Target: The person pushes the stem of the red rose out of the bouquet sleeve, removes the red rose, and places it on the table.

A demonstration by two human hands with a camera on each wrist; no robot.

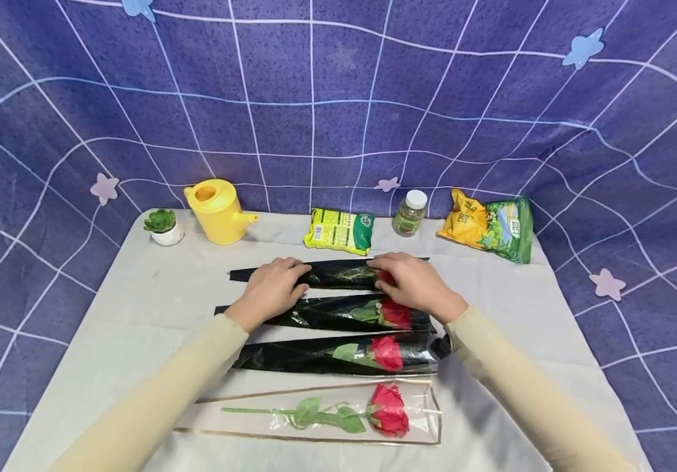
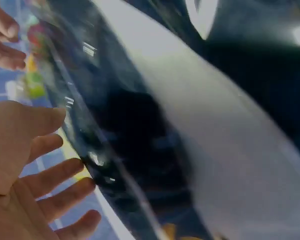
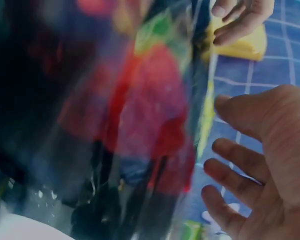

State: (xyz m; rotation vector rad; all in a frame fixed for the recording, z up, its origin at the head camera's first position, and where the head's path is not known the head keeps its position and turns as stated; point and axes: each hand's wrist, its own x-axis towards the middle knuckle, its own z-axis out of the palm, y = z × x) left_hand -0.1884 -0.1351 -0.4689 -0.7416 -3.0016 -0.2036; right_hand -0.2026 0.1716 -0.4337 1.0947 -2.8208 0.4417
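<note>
Several red artificial roses in sleeves lie in rows across the table, blooms to the right. The farthest rose in a black sleeve (image 1: 341,274) has my left hand (image 1: 272,288) at its stem half and my right hand (image 1: 413,282) by its bloom. In the left wrist view the left fingers (image 2: 60,175) are spread, tips along the sleeve's edge. The right fingers (image 3: 235,172) are loosely bent beside the sleeve in the right wrist view. Nearer lie a second black-sleeved rose (image 1: 396,313), a third one (image 1: 386,353) and a clear-sleeved rose (image 1: 390,410).
Along the back stand a potted succulent (image 1: 167,234), a yellow watering can (image 1: 220,216), a green-yellow packet (image 1: 339,231), a white-lidded jar (image 1: 410,213), an orange packet (image 1: 464,217) and a green packet (image 1: 510,228). A blue gridded curtain (image 1: 338,118) surrounds the white table (image 1: 132,328).
</note>
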